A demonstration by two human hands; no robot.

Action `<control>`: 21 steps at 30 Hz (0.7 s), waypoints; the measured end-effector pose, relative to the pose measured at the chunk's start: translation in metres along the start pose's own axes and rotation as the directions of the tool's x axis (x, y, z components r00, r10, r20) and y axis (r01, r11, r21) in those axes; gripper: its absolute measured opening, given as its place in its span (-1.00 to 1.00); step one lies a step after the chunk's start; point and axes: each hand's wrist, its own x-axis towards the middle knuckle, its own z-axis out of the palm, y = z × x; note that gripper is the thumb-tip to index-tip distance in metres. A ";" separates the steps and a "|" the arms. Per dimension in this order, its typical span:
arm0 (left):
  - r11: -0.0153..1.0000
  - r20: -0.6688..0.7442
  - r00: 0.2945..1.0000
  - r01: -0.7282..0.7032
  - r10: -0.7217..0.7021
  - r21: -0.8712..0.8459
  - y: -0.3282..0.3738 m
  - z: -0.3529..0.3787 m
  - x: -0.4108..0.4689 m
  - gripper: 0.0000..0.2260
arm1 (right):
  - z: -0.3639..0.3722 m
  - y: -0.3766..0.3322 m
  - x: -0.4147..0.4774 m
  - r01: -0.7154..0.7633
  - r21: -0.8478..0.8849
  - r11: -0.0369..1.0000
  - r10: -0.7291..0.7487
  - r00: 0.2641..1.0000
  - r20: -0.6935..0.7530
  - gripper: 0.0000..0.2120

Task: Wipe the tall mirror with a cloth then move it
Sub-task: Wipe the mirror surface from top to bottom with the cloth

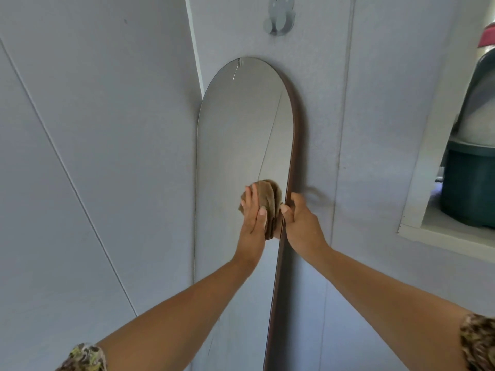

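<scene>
We wear short sleeves in a mottled print: the brown, cream and yellow-green left sleeve [84,357] and the darker brown-and-black right sleeve [479,341]. Our forearms, left hand [253,214] and right hand [301,220] are bare.

Under the fingers [250,199] of the left hand [253,212], the cloth [269,196] is showing plain tan-brown. Around those fingers the mirror [241,135] glass is reflecting flat pale grey. Its frame [295,135], passing under the fingers [288,210] of the right hand [300,220], is showing dark brown. Far above the fingers a wall hook [278,17] is showing grey with a small bear face. Right of the right fingers a bin [468,188] is showing dark teal. Back behind the fingers, the left sleeve [85,357] is showing a yellow-green and cream mottle, the right sleeve [479,341] a brown-and-black spotted print.
</scene>
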 end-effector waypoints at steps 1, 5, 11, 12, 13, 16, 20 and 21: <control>1.000 0.012 1.000 -0.002 0.001 0.012 -0.001 0.004 -0.008 -0.53 | -0.001 0.002 -0.004 -0.006 0.020 1.000 0.006 1.000 0.008 -0.62; 1.000 0.049 0.999 0.003 -0.003 0.001 -0.007 0.015 -0.028 -0.55 | -0.002 0.007 -0.007 -0.028 0.055 0.998 0.028 1.000 0.015 -0.64; 1.000 0.007 1.000 0.006 -0.006 -0.016 -0.005 0.018 -0.024 -0.57 | 0.002 0.010 -0.004 -0.065 0.030 0.997 0.065 0.998 -0.009 -0.65; 1.000 -0.011 1.000 0.013 -0.013 -0.009 -0.005 0.016 -0.021 -0.56 | 0.003 0.011 -0.004 -0.063 0.027 0.998 0.063 0.998 -0.006 -0.64; 1.000 -0.029 0.999 0.020 -0.020 -0.003 -0.010 0.013 -0.014 -0.54 | 0.005 0.012 -0.004 -0.067 0.018 0.998 0.067 0.998 -0.001 -0.63; 0.995 -0.091 0.992 0.080 -0.085 -0.054 -0.022 -0.004 0.009 -0.49 | 0.013 0.016 -0.005 -0.070 -0.028 0.997 0.071 0.997 0.013 -0.60; 0.977 -0.197 0.957 0.203 -0.212 -0.063 -0.059 -0.040 0.043 -0.46 | 0.017 0.020 -0.008 -0.065 -0.054 0.996 0.065 0.998 0.003 -0.61; 0.970 -0.213 0.947 0.235 -0.242 -0.058 -0.077 -0.051 0.054 -0.43 | 0.018 0.022 -0.008 -0.066 -0.055 0.996 0.066 0.998 -0.005 -0.64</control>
